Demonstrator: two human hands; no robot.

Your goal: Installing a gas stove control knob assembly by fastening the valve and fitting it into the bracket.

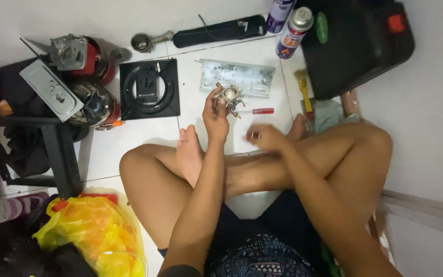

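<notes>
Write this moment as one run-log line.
left hand: holds small metal part | right hand: blurred, near screwdriver | floor: metal plate, spray cans

Materials and finishes, floor work area

Small part, centre frame: dull grey cast metal. Plate above: bright, scuffed metal. Screwdriver: glossy red plastic handle. Floor: smooth glossy white tile. Bag, lower left: crinkled yellow plastic.

Person sits cross-legged on white tile floor. Left hand holds small metal part up w/ fingertips; right hand blurred, low over shin, just below red-handled screwdriver. Metal plate lies behind the part, black square burner base to its left. Two spray cans and black case at top right; yellow bag bottom left.
</notes>
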